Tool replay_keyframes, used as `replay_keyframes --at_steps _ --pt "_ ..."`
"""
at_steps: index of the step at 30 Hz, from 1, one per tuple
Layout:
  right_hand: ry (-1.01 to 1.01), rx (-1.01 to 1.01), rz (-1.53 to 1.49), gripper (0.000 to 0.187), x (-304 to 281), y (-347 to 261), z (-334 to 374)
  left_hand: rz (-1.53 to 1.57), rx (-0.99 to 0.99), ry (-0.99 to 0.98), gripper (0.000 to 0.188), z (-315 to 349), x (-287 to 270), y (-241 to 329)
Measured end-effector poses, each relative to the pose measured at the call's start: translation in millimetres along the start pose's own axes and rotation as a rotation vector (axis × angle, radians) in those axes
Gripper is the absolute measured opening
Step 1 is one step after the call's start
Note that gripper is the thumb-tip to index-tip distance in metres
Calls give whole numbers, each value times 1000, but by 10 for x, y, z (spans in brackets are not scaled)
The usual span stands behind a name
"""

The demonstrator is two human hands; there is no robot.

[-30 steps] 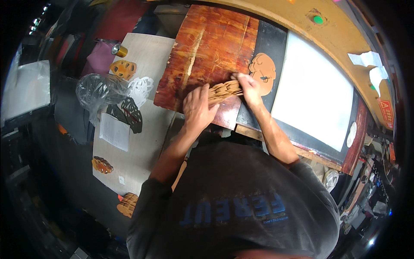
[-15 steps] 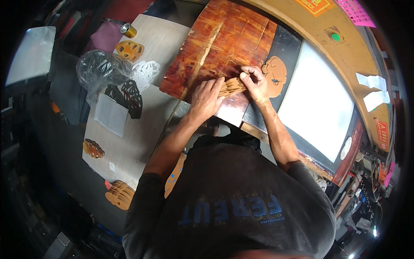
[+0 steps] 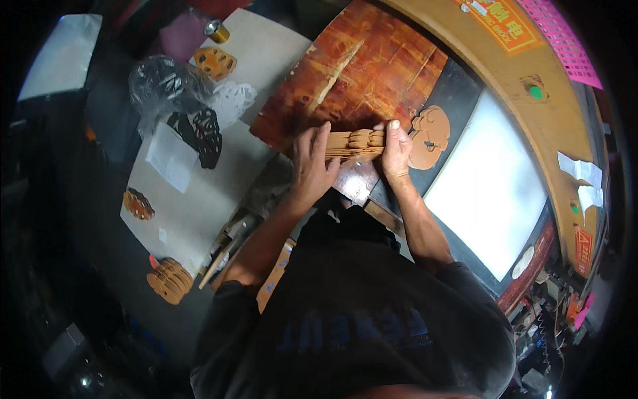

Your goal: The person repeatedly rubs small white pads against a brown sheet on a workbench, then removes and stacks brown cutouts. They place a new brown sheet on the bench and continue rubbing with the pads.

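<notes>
Between my two hands is a stack of tan cut-out pieces (image 3: pixel 355 143) with wavy edges, held at the near edge of a reddish-brown stained board (image 3: pixel 359 66). My left hand (image 3: pixel 311 163) grips the stack's left end, fingers on the far side and thumb nearer me. At the right end my right hand (image 3: pixel 396 149) is closed on it, its thumb pointing up along the edge. Just right of that hand, a few loose tan cut-out pieces (image 3: pixel 430 133) of the same colour lie overlapping on a dark surface.
On the pale table (image 3: pixel 266 43) at left are a clear plastic bag (image 3: pixel 159 86), black cut-outs (image 3: pixel 207 136), white cut-outs (image 3: pixel 232 100), a paper sheet (image 3: pixel 173 156) and a tin (image 3: pixel 216 30). Another tan stack (image 3: pixel 170 280) stands lower left. A white panel (image 3: pixel 488 186) lies at right.
The stack is now turned with more of its layered edge showing, and my hands hold it farther apart at its two ends. My right thumb has shifted upright. The view has swung slightly.
</notes>
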State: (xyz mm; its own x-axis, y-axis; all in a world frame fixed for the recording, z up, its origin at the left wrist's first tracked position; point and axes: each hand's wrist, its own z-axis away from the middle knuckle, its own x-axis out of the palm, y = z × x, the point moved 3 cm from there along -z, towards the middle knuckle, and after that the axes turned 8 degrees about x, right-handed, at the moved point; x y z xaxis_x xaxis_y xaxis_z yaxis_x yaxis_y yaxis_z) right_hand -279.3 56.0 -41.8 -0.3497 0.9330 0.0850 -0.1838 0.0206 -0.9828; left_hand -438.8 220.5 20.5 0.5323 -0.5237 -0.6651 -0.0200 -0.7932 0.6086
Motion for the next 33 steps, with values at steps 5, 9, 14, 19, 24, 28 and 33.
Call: replay_keyframes --at_steps 5,9,14,19,24,28,33 --pt "-144 -128 171 42 -51 -110 58 -70 -31 -85 93 112 -47 -25" --pt "-184 -385 512 82 149 -378 327 -149 -29 -95 83 156 40 65" --pt "-149 -467 610 55 181 -393 408 -144 -46 -23 76 217 34 229" --pt "-208 -101 59 40 -83 -2 158 4 -99 -106 70 171 102 61" --pt "-129 201 321 37 228 -124 178 274 -314 35 59 510 -67 -23" --pt "-637 276 48 61 1150 -59 841 945 -654 307 80 1621 -772 -277" --pt "-819 418 511 64 2829 845 2069 872 -1272 622 50 3435 -1545 -581"
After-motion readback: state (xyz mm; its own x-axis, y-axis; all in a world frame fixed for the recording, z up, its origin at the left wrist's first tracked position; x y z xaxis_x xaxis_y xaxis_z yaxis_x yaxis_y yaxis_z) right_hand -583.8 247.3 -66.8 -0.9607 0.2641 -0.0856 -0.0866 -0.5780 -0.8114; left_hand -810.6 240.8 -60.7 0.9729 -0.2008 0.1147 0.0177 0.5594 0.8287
